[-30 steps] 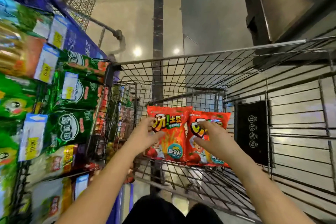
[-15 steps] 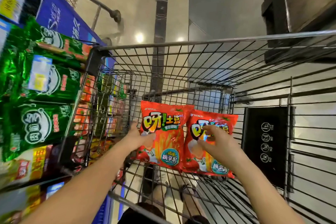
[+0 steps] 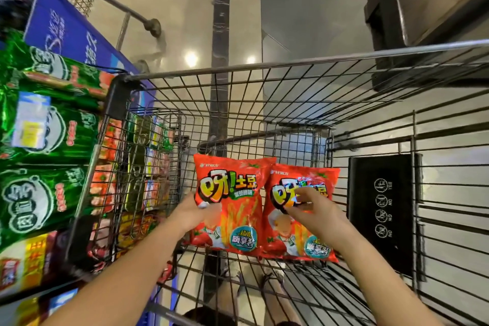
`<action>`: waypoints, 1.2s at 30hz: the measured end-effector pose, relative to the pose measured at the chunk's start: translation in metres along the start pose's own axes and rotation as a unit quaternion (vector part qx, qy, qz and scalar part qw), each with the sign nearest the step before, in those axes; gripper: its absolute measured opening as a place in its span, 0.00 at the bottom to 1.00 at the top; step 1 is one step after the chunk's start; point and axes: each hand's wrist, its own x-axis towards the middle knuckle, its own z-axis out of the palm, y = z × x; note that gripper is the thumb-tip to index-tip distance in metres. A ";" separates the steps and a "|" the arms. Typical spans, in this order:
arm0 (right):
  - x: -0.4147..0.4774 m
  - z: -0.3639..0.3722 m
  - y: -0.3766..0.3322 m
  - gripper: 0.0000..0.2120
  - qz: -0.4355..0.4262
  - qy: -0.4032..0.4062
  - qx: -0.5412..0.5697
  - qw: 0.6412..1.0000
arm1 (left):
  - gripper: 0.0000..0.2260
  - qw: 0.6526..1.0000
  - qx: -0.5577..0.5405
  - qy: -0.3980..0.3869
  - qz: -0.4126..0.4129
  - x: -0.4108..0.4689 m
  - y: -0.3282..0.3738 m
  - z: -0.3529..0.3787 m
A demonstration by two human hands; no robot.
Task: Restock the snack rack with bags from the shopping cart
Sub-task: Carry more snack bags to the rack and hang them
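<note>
Our wire-mesh metal shopping cart [image 3: 291, 92] stands just right of the snack rack hung with green foil packets [image 3: 47, 137], close alongside, we judge, so each bag travels only a short way. Inside the cart, two red glossy snack bags lie side by side, touching, faces up toward us. Our left hand [image 3: 197, 213] pinches the left red bag [image 3: 232, 209] at its left edge, thumb on the front. Our right hand [image 3: 315, 210] closes on the upper front of the right red bag [image 3: 299, 243], fingers over the printing. Taking one in each hand should empty the cart in a single lift.
</note>
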 end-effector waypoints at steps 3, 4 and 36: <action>-0.003 -0.010 0.013 0.28 0.032 0.021 0.010 0.999 | 0.31 1.000 0.003 0.006 0.004 -0.007 0.001 -0.002; -0.004 -0.013 0.017 0.29 0.047 0.033 0.009 0.998 | 0.31 1.000 0.006 0.012 0.002 -0.007 0.000 -0.004; 0.035 0.022 0.089 0.48 0.175 -0.044 0.297 0.938 | 0.35 0.995 -0.053 -0.034 0.076 -0.020 0.004 -0.025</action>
